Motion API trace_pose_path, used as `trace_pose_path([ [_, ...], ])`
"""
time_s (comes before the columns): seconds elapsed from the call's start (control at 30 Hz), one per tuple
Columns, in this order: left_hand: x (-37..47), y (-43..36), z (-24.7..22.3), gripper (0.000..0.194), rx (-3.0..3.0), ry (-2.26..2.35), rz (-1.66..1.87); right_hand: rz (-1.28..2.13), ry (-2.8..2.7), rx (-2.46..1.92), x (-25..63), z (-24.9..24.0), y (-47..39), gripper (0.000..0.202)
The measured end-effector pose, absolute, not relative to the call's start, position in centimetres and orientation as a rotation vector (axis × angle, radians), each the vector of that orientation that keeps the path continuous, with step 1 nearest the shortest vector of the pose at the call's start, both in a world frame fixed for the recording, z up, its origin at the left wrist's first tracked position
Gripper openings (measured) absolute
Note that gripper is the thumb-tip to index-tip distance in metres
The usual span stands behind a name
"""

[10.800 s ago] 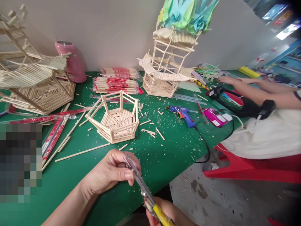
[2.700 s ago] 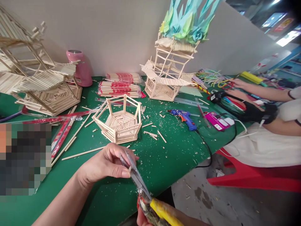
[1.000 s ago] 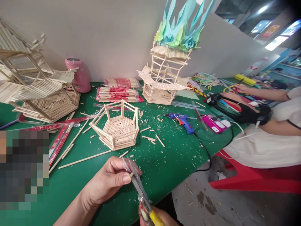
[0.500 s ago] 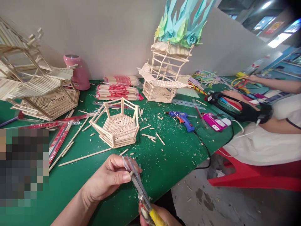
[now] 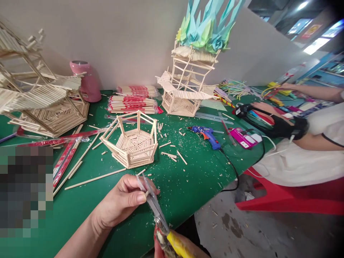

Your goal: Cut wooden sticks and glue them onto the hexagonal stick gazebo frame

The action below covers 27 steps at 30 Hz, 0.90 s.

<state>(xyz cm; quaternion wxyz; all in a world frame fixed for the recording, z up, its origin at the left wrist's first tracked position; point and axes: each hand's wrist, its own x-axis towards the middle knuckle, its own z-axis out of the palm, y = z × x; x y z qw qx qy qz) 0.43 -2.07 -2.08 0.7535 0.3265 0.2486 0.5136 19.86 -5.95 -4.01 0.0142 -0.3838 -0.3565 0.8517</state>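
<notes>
My left hand (image 5: 125, 197) is closed, pinching a short thin wooden stick (image 5: 146, 194) between thumb and fingers; most of the stick is hidden. My right hand (image 5: 197, 249), partly cut off by the bottom edge, grips metal scissors (image 5: 159, 211) with yellow and red handles. The parted blades point away from me, with the stick between them close to my left thumb. Just beyond my hands stands a six-sided open frame (image 5: 129, 159) of wooden sticks with a slatted floor.
Stick offcuts (image 5: 169, 155) litter the green table (image 5: 188, 193). A blue glue gun (image 5: 208, 136) lies right, its cord trailing. Behind are stick bundles (image 5: 133, 104), a pink bottle (image 5: 86, 82) and two stick pavilions (image 5: 182, 104) (image 5: 56, 114). A co-worker's arm (image 5: 309, 138) rests at right.
The view has shifted slightly, so things sit a little farther left. The scissors' handles look slightly wider apart. My left hand keeps its pinch on the stick.
</notes>
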Motion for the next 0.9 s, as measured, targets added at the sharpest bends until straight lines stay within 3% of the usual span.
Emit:
trace_pose_path([
  [0.4,0.3,-2.1,-2.0,0.021,0.652,0.608,1.128,2.819,-0.607,-1.137,19.8,-4.7,-5.1,0.03],
  [0.9,1.2,-2.4,-1.6,0.019,0.539,0.63,1.19,2.879,-0.486,-1.069,18.5,-4.1,-4.4,0.037],
])
